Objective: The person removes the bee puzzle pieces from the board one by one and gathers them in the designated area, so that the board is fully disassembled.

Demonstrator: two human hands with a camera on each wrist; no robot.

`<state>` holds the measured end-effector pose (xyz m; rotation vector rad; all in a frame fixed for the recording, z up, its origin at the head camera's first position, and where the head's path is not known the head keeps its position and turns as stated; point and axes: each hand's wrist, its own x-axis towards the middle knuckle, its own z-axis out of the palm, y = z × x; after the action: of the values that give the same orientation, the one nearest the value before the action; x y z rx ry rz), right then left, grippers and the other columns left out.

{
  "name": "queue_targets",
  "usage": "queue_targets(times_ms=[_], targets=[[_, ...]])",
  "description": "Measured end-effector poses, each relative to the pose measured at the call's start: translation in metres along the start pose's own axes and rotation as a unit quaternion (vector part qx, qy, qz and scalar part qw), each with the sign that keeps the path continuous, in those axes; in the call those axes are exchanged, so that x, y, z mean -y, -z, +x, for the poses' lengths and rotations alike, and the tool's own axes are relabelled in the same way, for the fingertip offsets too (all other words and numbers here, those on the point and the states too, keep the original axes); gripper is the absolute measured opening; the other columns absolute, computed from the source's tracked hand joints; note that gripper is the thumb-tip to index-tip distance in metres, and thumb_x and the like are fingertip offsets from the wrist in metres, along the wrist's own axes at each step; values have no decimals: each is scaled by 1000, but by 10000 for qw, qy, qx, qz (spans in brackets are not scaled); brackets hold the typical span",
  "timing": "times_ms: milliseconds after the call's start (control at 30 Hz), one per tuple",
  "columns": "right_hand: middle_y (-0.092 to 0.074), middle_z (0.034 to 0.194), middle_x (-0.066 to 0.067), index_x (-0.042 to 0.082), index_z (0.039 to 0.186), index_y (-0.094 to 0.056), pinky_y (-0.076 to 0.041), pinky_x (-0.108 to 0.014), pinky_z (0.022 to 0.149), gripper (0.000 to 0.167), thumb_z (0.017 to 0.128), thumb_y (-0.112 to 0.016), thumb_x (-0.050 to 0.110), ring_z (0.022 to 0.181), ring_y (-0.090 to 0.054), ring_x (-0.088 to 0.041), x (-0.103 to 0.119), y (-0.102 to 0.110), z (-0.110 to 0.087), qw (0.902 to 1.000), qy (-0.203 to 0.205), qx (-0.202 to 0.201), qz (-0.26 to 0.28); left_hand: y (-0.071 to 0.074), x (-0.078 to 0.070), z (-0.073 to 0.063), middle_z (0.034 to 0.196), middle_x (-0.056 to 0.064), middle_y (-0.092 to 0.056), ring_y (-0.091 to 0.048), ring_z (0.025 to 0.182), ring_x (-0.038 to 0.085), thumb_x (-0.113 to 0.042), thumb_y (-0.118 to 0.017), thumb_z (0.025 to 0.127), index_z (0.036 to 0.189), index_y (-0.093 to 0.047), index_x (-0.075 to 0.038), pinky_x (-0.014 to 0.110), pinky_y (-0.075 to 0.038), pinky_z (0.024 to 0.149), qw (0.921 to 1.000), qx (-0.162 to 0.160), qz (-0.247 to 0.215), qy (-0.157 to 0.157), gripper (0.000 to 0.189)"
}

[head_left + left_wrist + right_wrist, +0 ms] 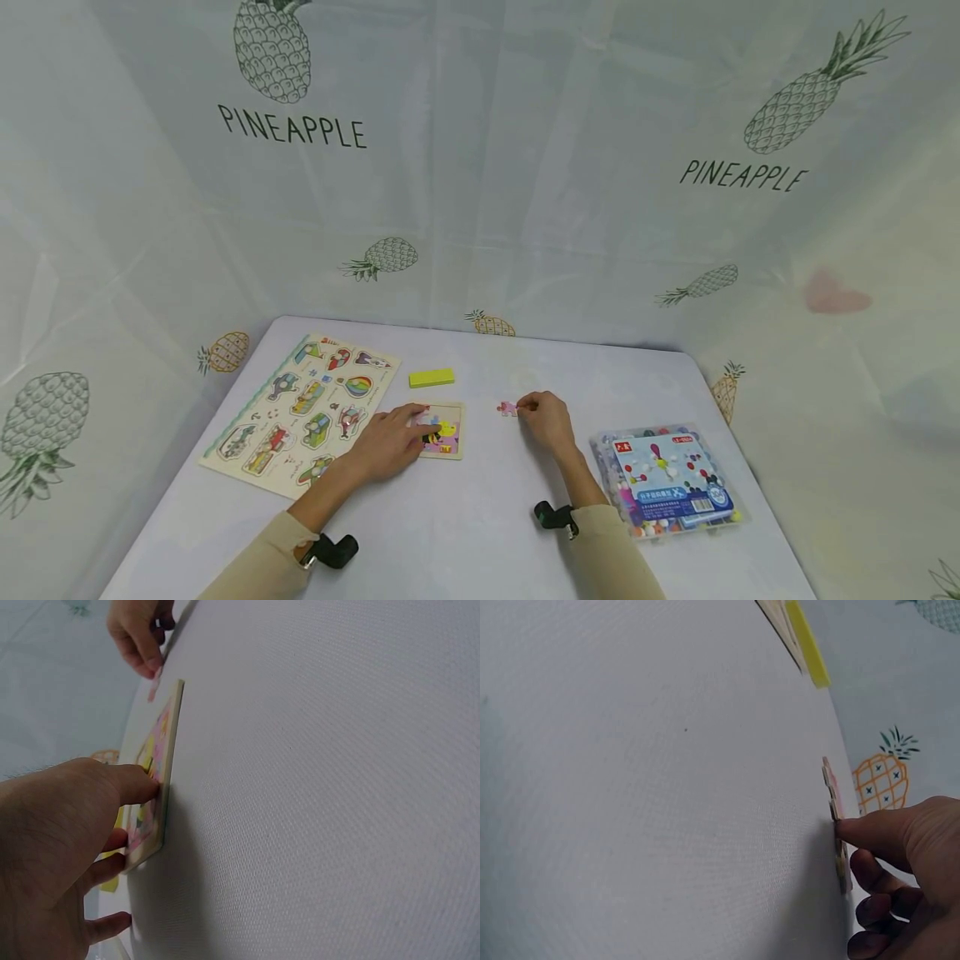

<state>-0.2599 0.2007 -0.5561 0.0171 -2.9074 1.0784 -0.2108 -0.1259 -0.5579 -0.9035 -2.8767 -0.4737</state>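
Note:
My left hand (387,443) lies over a small square jigsaw puzzle (450,442) with a pink and yellow picture in a pale wooden frame. In the left wrist view the thumb (137,784) presses on the picture near the frame's edge, and the other fingers spread along the far side. To the right, my right hand (547,421) pinches a pink jigsaw piece (507,408) at its right end, low over the table. The right wrist view shows the thumb (866,831) against the piece's knobbed edge (832,796), with the other fingers curled.
A yellow block (431,378) lies behind the puzzle. At the left is a large wooden picture board (251,417) with vehicle shapes. A clear plastic box (671,479) of coloured parts stands at the right. A pineapple-print curtain (510,167) hangs behind the table.

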Motion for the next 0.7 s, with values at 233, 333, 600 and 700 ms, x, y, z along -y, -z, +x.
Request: queue_targets(times_ms=[233, 333, 600, 700], targets=[[-69, 83, 3, 13, 92, -79, -48, -32, 68, 7, 91, -72, 12, 76, -60, -14, 0, 1, -1, 9999, -48, 63, 75, 0, 0, 0, 145, 13, -52, -50, 134, 32, -22, -65, 96, 131, -70, -29, 57, -44, 95, 10000, -46, 19, -46, 35], [-69, 83, 3, 12, 92, -78, -48, -32, 68, 7, 91, -72, 11, 76, -60, -14, 0, 1, -1, 9999, -45, 69, 91, 1, -1, -1, 146, 13, -51, -50, 134, 33, -22, -66, 96, 130, -70, -28, 58, -44, 95, 9999, -67, 21, -82, 35], [-66, 84, 0, 10, 94, -78, -47, -32, 69, 7, 91, -72, 11, 78, -58, -15, 5, 2, -4, 9999, 109, -81, 78, 1, 1, -1, 145, 14, -52, -49, 135, 33, -21, -66, 96, 130, -70, -27, 59, -43, 96, 9998, -98, -116, -117, 35], [-66, 85, -2, 9, 95, -77, -47, -31, 66, 7, 91, -71, 11, 77, -57, -16, 11, 0, -5, 9994, 235, -113, 214, 1, 1, -1, 146, 15, -51, -48, 135, 33, -22, -65, 97, 131, -69, -27, 59, -41, 97, 9997, -47, -194, -106, 35]])
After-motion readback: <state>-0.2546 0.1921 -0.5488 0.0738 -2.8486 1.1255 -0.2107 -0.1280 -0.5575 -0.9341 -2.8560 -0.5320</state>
